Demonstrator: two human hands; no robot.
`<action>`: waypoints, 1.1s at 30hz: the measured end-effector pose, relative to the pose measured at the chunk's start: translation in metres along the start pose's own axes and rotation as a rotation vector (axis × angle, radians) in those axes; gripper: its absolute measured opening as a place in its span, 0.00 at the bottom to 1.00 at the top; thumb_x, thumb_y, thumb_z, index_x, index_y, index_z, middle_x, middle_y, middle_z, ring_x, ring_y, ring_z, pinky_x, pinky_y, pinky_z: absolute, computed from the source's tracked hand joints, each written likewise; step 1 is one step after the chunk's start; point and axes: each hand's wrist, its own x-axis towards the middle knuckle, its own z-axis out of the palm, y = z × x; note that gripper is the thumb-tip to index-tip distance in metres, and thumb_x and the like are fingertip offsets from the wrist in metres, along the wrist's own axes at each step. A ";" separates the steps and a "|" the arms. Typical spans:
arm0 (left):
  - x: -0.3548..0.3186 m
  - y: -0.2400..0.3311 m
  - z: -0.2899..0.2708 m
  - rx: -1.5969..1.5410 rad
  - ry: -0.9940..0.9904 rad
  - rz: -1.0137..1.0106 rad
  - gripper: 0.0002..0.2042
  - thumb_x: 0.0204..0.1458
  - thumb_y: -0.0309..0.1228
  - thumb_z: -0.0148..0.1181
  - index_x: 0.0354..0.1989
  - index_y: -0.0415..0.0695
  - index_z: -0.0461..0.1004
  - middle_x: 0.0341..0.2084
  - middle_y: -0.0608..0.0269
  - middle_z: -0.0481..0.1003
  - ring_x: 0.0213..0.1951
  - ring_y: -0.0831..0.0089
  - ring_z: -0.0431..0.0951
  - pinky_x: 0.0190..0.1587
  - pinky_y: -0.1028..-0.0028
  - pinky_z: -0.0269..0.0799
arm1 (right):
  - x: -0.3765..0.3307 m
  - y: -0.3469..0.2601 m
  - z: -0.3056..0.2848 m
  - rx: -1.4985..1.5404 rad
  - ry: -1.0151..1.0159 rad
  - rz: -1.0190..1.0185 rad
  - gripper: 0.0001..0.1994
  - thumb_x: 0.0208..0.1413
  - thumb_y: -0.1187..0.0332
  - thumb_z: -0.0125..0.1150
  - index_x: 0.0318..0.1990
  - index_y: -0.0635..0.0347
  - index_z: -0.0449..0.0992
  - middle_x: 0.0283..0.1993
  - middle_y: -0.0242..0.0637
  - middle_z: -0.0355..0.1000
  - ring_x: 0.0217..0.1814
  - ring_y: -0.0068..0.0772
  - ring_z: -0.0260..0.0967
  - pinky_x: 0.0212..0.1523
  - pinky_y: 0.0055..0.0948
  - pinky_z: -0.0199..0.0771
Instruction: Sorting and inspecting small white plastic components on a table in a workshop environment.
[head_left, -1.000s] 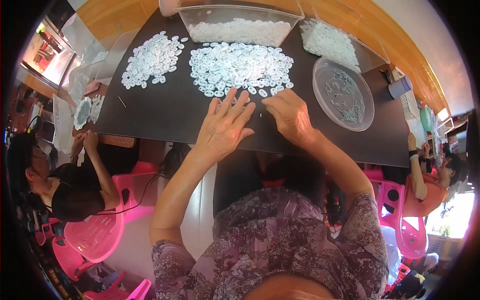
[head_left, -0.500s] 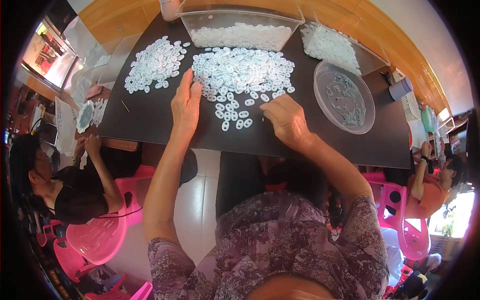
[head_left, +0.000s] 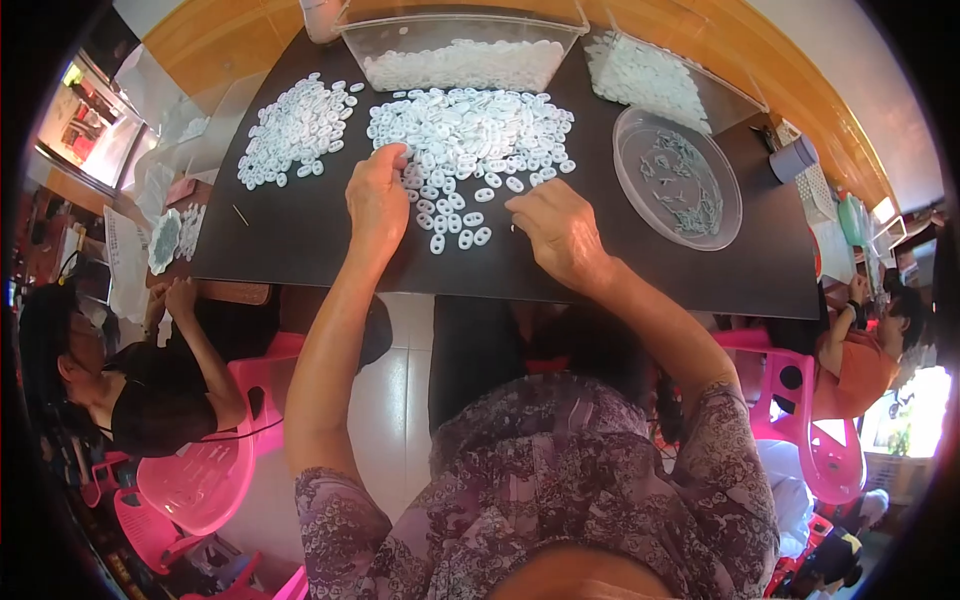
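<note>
A wide heap of small white oval pieces [head_left: 470, 130], each with two holes, covers the middle of the dark table. Several loose white pieces [head_left: 455, 220] lie in front of it, between my hands. My left hand [head_left: 378, 205] is at the heap's near left edge, its fingers curled in and its thumb uppermost; whatever they might hold is hidden. To the right of the loose pieces, my right hand [head_left: 560, 230] is closed in a pinch just over the table. A tiny pale speck shows by its fingertips, too small to name.
A second heap of white pieces [head_left: 295, 130] lies at left. Behind stand clear plastic bins [head_left: 460, 30] holding white pieces. A round clear tray [head_left: 728, 212] with grey-green bits is at right, near a grey cup [head_left: 793, 160]. A person [head_left: 150, 380] sits at left, another [head_left: 865, 350] at right.
My left hand has shifted right against the heap's edge, and its fingers have curled in. The whole view has shifted slightly; my right hand keeps its pinch.
</note>
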 end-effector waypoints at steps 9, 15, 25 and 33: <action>-0.037 0.069 -0.009 0.161 -0.158 0.596 0.23 0.42 0.35 0.65 0.49 0.45 0.71 0.52 0.54 0.67 0.54 0.52 0.64 0.48 0.54 0.63 | 0.000 0.002 -0.002 -0.029 0.047 0.033 0.07 0.42 0.79 0.62 0.31 0.62 0.76 0.26 0.40 0.68 0.30 0.42 0.66 0.30 0.36 0.66; -0.044 0.060 -0.012 0.188 -0.346 0.630 0.25 0.44 0.41 0.64 0.50 0.45 0.71 0.54 0.50 0.65 0.58 0.49 0.61 0.52 0.52 0.59 | -0.003 0.001 -0.005 0.009 0.073 0.050 0.07 0.41 0.80 0.62 0.31 0.63 0.76 0.25 0.39 0.68 0.29 0.41 0.65 0.29 0.35 0.66; -0.049 0.038 -0.039 0.235 -0.413 0.568 0.22 0.47 0.39 0.60 0.51 0.46 0.72 0.57 0.55 0.65 0.61 0.56 0.59 0.58 0.57 0.55 | 0.012 -0.003 0.006 -0.033 0.031 -0.009 0.06 0.43 0.79 0.61 0.31 0.61 0.76 0.25 0.39 0.68 0.30 0.42 0.66 0.30 0.36 0.66; -0.049 0.040 -0.043 0.193 -0.322 0.618 0.26 0.42 0.40 0.64 0.52 0.45 0.70 0.53 0.53 0.65 0.57 0.53 0.62 0.55 0.55 0.57 | 0.104 -0.004 0.091 -0.049 -0.105 -0.152 0.04 0.43 0.71 0.61 0.29 0.55 0.78 0.26 0.39 0.70 0.33 0.43 0.68 0.34 0.39 0.69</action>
